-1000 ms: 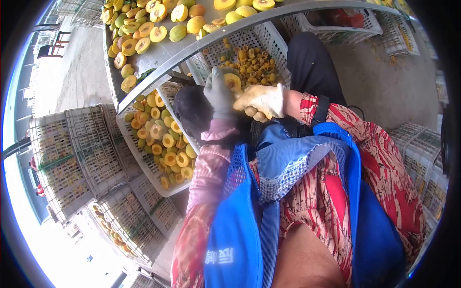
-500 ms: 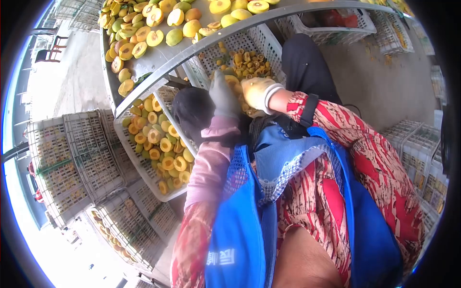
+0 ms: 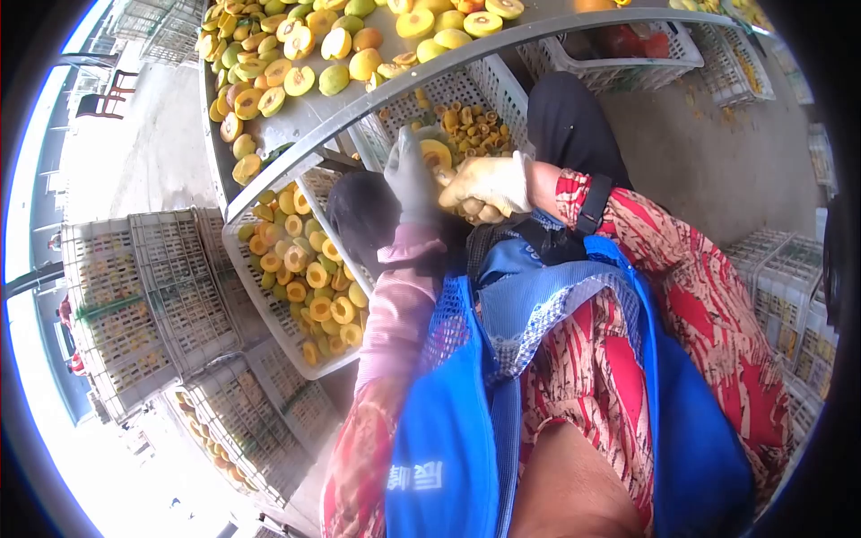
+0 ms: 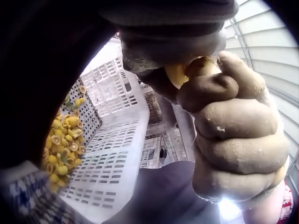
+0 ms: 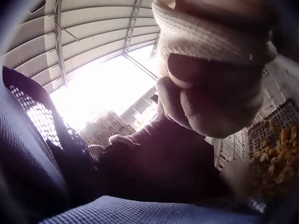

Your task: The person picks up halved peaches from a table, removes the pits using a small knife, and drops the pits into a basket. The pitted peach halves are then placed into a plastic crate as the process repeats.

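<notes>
In the head view the left hand (image 3: 411, 179), in a grey glove, holds a halved yellow fruit (image 3: 436, 154) over the crate between the knees. The right hand (image 3: 487, 186), in a cream glove, is against the fruit's near side with its fingers curled. In the left wrist view the right hand's curled fingers (image 4: 240, 140) meet a piece of yellow fruit (image 4: 176, 74) beside the left hand (image 4: 173, 42). Whatever the right fist grips is hidden. The right wrist view shows the right hand (image 5: 210, 88) from below, fingers curled.
A metal table (image 3: 305, 106) with many halved fruits stands in front. Small yellow pieces (image 3: 475, 131) lie in the perforated crate (image 3: 502, 85) below. At the left, a white crate (image 3: 296, 354) holds fruit halves. Stacked crates (image 3: 143, 296) stand farther left, others at the right.
The right hand moved away from the left and forward over the fruit, then came back down to the fruit's near side. The left hand keeps holding fruit. The head view shifted slightly.
</notes>
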Available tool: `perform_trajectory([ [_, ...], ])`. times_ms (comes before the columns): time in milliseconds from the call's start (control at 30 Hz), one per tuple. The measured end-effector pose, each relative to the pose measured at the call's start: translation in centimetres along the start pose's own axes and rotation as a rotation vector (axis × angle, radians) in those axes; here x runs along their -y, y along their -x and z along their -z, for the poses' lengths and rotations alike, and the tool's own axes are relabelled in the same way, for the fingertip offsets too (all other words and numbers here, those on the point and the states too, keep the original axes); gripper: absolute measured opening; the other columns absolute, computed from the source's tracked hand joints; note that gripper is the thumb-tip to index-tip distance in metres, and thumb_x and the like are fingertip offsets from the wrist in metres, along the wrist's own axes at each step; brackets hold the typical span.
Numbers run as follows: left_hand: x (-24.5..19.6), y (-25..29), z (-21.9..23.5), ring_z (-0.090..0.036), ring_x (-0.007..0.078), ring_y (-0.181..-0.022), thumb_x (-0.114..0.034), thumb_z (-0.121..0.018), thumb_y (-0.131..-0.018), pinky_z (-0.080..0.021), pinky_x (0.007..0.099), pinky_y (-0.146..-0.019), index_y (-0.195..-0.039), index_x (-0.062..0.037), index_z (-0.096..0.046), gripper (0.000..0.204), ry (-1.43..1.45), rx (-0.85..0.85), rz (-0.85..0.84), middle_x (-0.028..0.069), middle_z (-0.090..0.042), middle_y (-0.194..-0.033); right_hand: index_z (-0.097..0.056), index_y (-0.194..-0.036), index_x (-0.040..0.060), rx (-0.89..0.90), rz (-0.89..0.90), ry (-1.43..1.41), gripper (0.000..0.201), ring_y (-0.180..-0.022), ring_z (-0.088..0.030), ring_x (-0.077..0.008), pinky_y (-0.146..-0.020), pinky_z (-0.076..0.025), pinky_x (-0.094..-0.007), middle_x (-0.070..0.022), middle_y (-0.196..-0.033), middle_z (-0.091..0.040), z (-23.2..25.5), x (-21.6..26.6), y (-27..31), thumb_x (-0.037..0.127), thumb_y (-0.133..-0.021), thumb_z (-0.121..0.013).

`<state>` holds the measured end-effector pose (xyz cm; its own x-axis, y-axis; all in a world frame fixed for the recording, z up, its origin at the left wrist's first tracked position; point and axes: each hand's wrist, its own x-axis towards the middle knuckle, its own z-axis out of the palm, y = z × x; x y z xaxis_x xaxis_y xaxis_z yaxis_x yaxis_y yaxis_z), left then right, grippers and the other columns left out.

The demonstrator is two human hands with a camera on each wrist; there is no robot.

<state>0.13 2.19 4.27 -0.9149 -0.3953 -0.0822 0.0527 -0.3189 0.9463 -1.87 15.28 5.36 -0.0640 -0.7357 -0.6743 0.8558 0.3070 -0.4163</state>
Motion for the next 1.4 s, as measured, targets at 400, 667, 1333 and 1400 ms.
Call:
perform_trajectory([
  [400,-0.2,0.0,1.1,-0.060,0.0170,-0.062,-0.038,-0.044,-0.097,-0.048,0.0255,-0.061,-0.083,0.0005,-0.069,0.048,-0.304,-0.119,-0.124,0.0071,-0.066,-0.072,-0.047,-0.066,0.0139,-0.043,-0.003,0.150,0.025,-0.039,-0.038,-0.0077,-0.035,-0.030,-0.0242,0.0038,-0.054,-0.041,-0.4,0.4,-1.1,0.025,-0.087,-0.055],
  [667,0.3,-0.6,0.8,-0.059,0.0164,-0.064,-0.043,-0.044,-0.095,-0.049,0.0256,-0.061,-0.090,0.0026,-0.065,0.050,0.069,-0.151,0.125,0.0081,-0.064,-0.076,-0.051,-0.064,0.0091,-0.501,0.243,0.583,0.044,-0.035,-0.044,-0.0143,-0.030,-0.031,-0.0285,-0.0026,-0.048,-0.046,-3.3,-0.5,-0.6,0.040,-0.095,-0.047],
  [1333,-4.3,-2.6,7.3,-0.060,0.0263,-0.091,-0.010,-0.059,-0.081,-0.048,0.0341,-0.085,-0.101,-0.0019,-0.063,0.022,-0.239,-0.276,-0.418,0.0116,-0.063,-0.097,-0.047,-0.079,0.0167,0.006,0.372,-0.330,0.011,-0.035,-0.033,-0.0078,-0.033,-0.024,-0.0232,0.0049,-0.050,-0.036,2.3,-1.2,1.3,0.018,-0.083,-0.057],
  [1400,-9.2,-3.1,12.4,-0.061,0.0211,-0.089,-0.015,-0.052,-0.092,-0.050,0.0318,-0.081,-0.106,0.0021,-0.064,0.025,-0.359,-0.516,-0.494,0.0146,-0.064,-0.099,-0.048,-0.082,0.0170,-0.049,0.347,-0.330,0.011,-0.035,-0.034,-0.0085,-0.033,-0.024,-0.0239,0.0036,-0.050,-0.038,1.7,-1.2,1.6,0.013,-0.080,-0.057],
])
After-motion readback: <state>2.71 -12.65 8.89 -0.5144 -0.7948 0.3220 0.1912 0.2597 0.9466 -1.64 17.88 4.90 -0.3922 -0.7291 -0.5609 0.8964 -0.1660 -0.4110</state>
